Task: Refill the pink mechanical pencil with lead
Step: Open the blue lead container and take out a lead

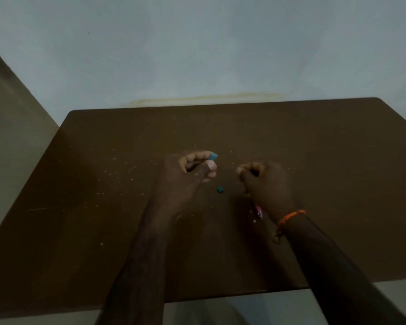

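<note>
My left hand is curled over the middle of the brown table and pinches a small light-blue case, probably the lead box, between thumb and forefinger. My right hand is closed in a fist around the pink mechanical pencil; only a short pink end shows below the palm near the wrist. An orange band circles that wrist. A tiny dark green piece, maybe a cap, lies on the table between the two hands. No lead is visible.
The dim tabletop carries scattered pale specks and crumbs. A pale wall stands right behind the far edge. The near edge runs below my forearms, with floor showing beyond it.
</note>
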Demonstrator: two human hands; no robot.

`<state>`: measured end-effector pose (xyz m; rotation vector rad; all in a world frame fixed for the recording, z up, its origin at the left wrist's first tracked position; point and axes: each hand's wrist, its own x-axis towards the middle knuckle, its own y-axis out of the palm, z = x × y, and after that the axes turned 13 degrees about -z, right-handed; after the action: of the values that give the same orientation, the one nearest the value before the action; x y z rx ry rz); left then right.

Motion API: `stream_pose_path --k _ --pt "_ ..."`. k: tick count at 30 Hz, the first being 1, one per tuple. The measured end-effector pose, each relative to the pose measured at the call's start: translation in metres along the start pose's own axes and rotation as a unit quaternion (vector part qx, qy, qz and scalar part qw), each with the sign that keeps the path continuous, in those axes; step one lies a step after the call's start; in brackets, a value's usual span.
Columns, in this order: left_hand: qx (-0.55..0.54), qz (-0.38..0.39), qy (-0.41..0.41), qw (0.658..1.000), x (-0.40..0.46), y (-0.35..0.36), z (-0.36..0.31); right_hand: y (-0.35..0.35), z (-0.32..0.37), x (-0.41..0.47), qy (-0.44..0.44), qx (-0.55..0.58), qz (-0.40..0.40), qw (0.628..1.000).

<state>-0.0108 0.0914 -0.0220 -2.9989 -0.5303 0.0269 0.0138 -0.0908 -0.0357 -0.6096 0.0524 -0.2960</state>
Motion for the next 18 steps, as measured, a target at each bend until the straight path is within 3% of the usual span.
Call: stream_pose_path --k 3,6,13,18 --pt "0.060 0.026 0.031 0.997 -0.003 0.003 -0.001 -0.021 0.009 -0.009 0.113 0.221 0.067 0.966" --pt "0.118 0.054 0.071 0.989 -0.009 0.007 -0.007 -0.032 0.010 -0.015 0.188 0.339 0.147 0.910" --pt "0.235 0.109 0.130 0.957 -0.011 0.021 -0.031 -0.040 -0.005 -0.010 0.277 0.429 0.221 0.831" --pt "0.356 0.176 0.186 0.899 -0.001 0.031 -0.050 -0.041 -0.013 -0.009 0.328 0.457 0.228 0.794"
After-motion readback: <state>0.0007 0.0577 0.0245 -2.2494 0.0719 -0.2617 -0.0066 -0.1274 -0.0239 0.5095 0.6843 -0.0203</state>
